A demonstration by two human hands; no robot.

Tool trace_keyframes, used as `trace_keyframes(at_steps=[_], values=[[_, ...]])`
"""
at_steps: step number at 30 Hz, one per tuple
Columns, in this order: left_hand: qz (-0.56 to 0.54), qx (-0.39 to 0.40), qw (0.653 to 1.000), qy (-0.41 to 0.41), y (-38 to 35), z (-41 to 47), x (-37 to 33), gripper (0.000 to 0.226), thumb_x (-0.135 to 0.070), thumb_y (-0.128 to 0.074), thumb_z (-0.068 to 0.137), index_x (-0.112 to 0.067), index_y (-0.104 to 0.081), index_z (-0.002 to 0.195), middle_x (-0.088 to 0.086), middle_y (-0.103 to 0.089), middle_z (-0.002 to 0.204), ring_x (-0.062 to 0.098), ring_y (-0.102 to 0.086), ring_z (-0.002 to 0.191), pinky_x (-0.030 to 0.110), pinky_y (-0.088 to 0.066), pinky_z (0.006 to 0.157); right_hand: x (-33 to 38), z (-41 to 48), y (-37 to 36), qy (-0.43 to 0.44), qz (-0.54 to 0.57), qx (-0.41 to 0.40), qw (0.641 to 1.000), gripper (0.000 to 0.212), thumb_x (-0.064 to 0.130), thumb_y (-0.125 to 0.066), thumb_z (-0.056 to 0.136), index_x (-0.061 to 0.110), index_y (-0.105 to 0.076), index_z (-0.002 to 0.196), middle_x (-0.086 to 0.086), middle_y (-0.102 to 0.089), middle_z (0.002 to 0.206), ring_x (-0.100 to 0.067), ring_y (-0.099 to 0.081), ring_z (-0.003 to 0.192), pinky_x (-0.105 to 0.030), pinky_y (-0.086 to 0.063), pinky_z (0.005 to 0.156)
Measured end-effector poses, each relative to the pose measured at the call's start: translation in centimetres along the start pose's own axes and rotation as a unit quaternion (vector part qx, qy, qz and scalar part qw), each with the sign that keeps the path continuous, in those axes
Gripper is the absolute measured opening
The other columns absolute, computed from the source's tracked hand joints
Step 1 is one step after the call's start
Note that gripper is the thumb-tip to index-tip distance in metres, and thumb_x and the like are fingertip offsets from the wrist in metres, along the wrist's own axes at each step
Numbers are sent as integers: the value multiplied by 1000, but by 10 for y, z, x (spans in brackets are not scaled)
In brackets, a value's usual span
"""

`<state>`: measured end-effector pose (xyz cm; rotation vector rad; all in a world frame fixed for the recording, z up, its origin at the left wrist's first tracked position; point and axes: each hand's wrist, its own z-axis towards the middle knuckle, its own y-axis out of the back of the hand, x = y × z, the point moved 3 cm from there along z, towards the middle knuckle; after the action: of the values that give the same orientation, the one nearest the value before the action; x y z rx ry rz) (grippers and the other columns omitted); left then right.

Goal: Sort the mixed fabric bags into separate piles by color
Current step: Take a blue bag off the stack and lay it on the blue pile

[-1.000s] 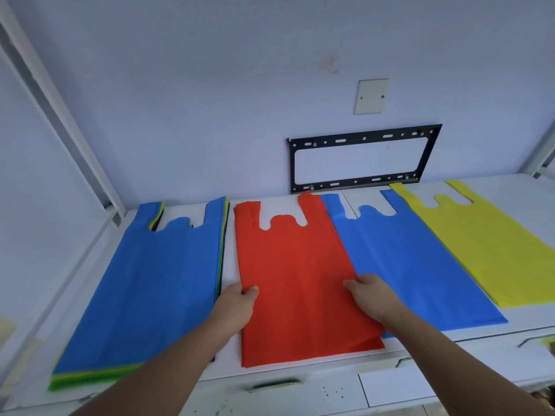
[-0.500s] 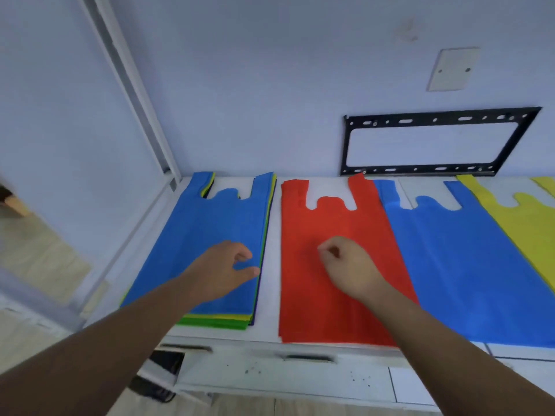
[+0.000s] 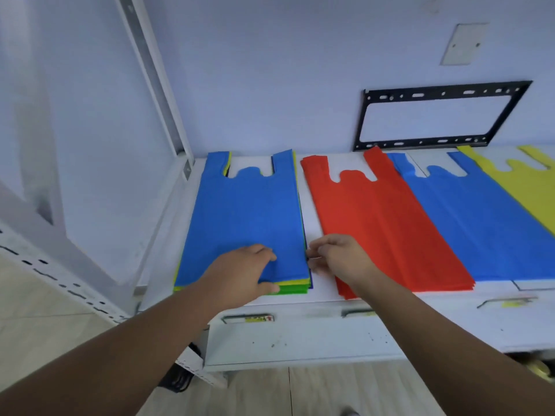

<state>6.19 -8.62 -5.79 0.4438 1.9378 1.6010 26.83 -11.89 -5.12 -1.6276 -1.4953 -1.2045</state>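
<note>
While the open left hand (image 3: pixel 243 274) pins the mixed stack (image 3: pixel 291 288), the right hand (image 3: pixel 339 259), curled at its edge, should pinch just 1 bag (image 3: pixel 249 205).

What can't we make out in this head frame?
Head view:
- Mixed stack of fabric bags, blue on top: lower layers show only as yellow and green edges; top bag hides the count.
- Right hand: motion blur at the stack's edge; grip unclear.
- Left hand covers the stack's near corner.
- Yellow fabric bag pile: cut off by the right edge.
- Yellow drawer label: too blurred to read.
</note>
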Motion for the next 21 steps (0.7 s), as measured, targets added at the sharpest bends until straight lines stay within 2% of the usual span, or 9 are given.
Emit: trace_keyframes(at_steps=[3,5,7,12,15,17,21], values=[[-23,-25,999,-27,0,1,7,46,-56,-52,96,-25,-60,129,-9,-57,140,15,-58,123,38,-49,99,-4,-8,-2,-5,0,-49,999,25,0,-40,95,9,-62,89,-16,-74,94,-25,-67,70,-22,-45,48],[-39,-41,998,-37,1,1,12,34,-51,-49,98,-25,-66,111,-7,-65,128,17,-64,111,41,-52,90,-7,-16,-2,-2,-13,-78,997,22,4,-43,96,11,-64,92,-11,-74,90,-19,-66,66,-17,-41,43],[-66,-53,996,-36,2,3,18,32,-51,-48,98,-25,-67,100,-7,-69,116,18,-66,102,43,-53,85,-9,-25,-4,1,-13,-88,996,22,3,-43,96,8,-64,96,-10,-73,85,-17,-65,63,-14,-40,40],[-121,-42,991,-29,4,3,23,26,-50,-54,96,-28,-66,88,-9,-68,106,14,-65,96,43,-53,84,-9,-33,-14,9,-10,-85,996,20,5,-46,95,8,-66,94,-15,-75,89,-20,-65,66,-23,-47,51],[-124,-37,991,-24,4,5,23,26,-46,-60,94,-25,-65,79,-8,-67,99,16,-66,94,43,-53,83,-8,-28,-22,1,-16,-71,997,17,11,-52,97,4,-67,96,-21,-76,93,-20,-66,65,-23,-47,48],[-144,-39,989,-19,5,7,23,26,-45,-62,93,-24,-65,78,-7,-66,94,15,-65,92,42,-52,81,-11,-27,-27,-7,-25,-57,998,20,16,-57,96,1,-69,96,-20,-76,91,-18,-66,64,-22,-46,48],[-173,-44,984,-7,6,8,28,31,-48,-61,94,-25,-64,73,-8,-62,83,11,-59,77,37,-50,74,-16,-26,-31,-22,30,-48,998,31,25,-60,97,-4,-68,103,-14,-74,85,-19,-64,66,-28,-48,57]])
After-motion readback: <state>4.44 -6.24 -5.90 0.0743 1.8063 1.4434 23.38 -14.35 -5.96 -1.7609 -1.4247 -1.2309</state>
